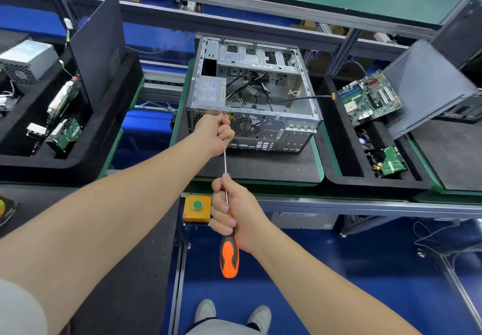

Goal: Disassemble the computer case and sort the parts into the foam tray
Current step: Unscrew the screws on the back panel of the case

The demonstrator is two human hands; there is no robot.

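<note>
Green-matted bench lanes cross the frame. Centre left, the left hand point(214, 131) curls round the screwdriver point(229, 256) shaft at the computer case point(263, 58) rear edge; below it, the right hand point(236, 213) grips the orange handle. Probable step: unscrewing the power supply point(208, 92). Next: keep the tip seated, then carry the unit to the foam tray point(339, 152), right.

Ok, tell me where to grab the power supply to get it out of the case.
Come from above: the computer case lies with its open side up, leaving the labelled top of the power supply exposed. It sits in the near-left corner against two walls, so probably grip its right edge, beside the cables, and its far edge, lifting straight up.
</note>
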